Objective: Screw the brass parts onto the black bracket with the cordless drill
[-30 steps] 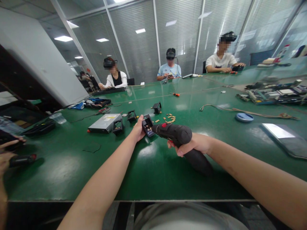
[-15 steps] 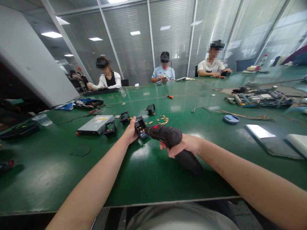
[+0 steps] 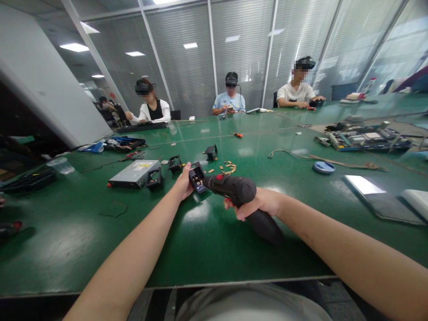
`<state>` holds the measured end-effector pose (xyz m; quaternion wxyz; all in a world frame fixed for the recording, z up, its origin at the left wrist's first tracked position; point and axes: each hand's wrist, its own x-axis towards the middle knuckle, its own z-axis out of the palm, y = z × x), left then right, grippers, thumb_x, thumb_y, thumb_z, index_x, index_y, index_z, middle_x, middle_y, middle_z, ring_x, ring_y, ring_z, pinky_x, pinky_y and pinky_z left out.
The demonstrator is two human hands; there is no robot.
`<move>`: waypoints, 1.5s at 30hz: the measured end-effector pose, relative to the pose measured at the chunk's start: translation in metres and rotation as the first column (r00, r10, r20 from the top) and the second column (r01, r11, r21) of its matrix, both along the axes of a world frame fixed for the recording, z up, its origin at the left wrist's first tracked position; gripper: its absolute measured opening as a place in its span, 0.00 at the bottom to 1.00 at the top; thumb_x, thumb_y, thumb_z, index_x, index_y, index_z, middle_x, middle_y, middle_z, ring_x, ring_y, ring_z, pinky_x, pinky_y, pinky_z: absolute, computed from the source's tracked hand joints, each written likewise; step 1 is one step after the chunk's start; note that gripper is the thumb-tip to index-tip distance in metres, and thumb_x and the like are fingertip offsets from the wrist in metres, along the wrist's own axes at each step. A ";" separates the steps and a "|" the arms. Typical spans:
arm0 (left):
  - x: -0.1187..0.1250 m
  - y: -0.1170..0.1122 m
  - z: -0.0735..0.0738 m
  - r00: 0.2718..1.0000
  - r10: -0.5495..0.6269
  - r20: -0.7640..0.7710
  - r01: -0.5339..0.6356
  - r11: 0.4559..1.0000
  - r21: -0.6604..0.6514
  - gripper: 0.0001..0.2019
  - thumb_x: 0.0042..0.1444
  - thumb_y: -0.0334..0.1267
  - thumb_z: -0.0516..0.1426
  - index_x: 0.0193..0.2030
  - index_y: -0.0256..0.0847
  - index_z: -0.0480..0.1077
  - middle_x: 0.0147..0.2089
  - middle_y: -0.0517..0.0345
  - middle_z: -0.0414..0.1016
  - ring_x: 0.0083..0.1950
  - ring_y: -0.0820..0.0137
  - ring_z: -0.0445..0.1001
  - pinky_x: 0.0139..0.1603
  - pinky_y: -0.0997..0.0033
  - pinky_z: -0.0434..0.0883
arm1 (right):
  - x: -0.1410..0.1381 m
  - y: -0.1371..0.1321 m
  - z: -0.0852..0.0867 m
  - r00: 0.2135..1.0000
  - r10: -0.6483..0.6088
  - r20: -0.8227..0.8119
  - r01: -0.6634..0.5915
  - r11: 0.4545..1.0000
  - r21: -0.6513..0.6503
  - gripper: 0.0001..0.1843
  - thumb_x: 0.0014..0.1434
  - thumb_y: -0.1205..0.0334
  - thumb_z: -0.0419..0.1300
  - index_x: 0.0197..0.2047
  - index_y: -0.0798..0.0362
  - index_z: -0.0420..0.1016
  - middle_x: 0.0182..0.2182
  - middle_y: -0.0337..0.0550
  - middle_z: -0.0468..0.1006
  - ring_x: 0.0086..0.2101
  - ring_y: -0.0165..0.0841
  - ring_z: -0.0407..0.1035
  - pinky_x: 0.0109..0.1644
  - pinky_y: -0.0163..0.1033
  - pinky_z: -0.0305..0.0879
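Observation:
My left hand [image 3: 186,182] is closed on a small black plastic housing [image 3: 198,178], tilted with its open side toward me; brass-coloured metal parts show inside. In my right hand [image 3: 249,206] is a black cordless drill [image 3: 230,187] with a red switch, gripped by its handle. Its nose points left into the housing's opening; whether the bit touches a part inside I cannot make out. Just beyond lie several small brass pieces [image 3: 230,167]. Similar black housings stand close by: one behind [image 3: 211,153], one to the left [image 3: 174,163] and another nearer [image 3: 154,179].
A silver disc drive [image 3: 133,174] lies left of the housings. To the right are a blue round lid [image 3: 323,167], a cable [image 3: 321,158], a dark flat tablet-like slab [image 3: 381,198] and a circuit-board assembly [image 3: 371,137]. An orange screwdriver [image 3: 237,135] lies farther back. Three people sit across the table.
The whole view has shifted slightly. Both hands keep the housing and the drill in nearly the same position. Across the table, the person at the left has moved a hand.

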<state>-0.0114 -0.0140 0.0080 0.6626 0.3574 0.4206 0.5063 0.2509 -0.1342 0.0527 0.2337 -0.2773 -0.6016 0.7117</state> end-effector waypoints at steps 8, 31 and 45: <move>0.003 -0.003 0.004 0.999 0.012 -0.040 -0.011 1.000 0.008 0.26 0.64 0.60 0.52 0.42 0.37 0.75 0.35 0.47 0.82 0.35 0.62 0.82 0.41 0.63 0.78 | 0.000 -0.001 0.000 1.000 -0.013 -0.011 0.013 1.000 0.000 0.25 0.36 0.67 0.75 0.40 0.56 0.76 0.32 0.39 0.75 0.29 0.30 0.69 0.31 0.35 0.67; -0.002 0.008 -0.007 0.998 0.059 -0.025 -0.058 0.997 0.042 0.23 0.61 0.60 0.57 0.48 0.42 0.71 0.34 0.54 0.80 0.32 0.64 0.80 0.38 0.63 0.78 | 0.001 -0.001 -0.001 1.000 -0.016 -0.005 0.016 1.000 -0.005 0.22 0.36 0.67 0.75 0.37 0.58 0.76 0.30 0.38 0.76 0.26 0.30 0.71 0.32 0.36 0.68; -0.001 0.001 -0.006 0.999 0.039 0.011 -0.041 0.990 0.133 0.25 0.62 0.58 0.58 0.59 0.45 0.69 0.39 0.53 0.80 0.35 0.63 0.81 0.42 0.60 0.78 | 0.001 -0.001 0.001 1.000 -0.004 -0.024 0.003 1.000 -0.015 0.23 0.37 0.68 0.75 0.40 0.57 0.76 0.29 0.36 0.76 0.26 0.29 0.70 0.30 0.34 0.67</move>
